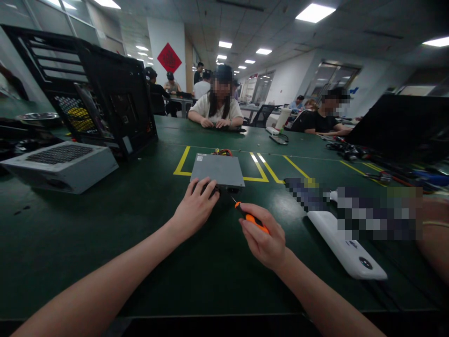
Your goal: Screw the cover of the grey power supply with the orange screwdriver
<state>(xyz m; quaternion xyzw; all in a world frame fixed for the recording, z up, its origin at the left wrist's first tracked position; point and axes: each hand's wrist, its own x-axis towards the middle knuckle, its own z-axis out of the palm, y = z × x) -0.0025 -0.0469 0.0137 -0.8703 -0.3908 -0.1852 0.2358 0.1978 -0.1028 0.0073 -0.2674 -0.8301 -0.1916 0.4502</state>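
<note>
A flat grey computer power supply (219,169) lies on the green table in front of me, partly within yellow tape marks. Coloured wires (223,152) show at its far side, and a dark socket (234,189) is on its near face. My left hand (198,201) holds the near left edge, its fingers bent over it and the thumb hidden. In my right hand (264,236) is an orange and black screwdriver (254,222), closed in the fingers. Its thin tip points up and left at the near face, seemingly just short of it.
On the left stand a larger power supply (84,173) and a black computer case (115,98). To the right lie a white device (347,243) and a dark monitor (407,133) with cables. Another person's arm (437,229) reaches in there. A co-worker (217,105) sits opposite.
</note>
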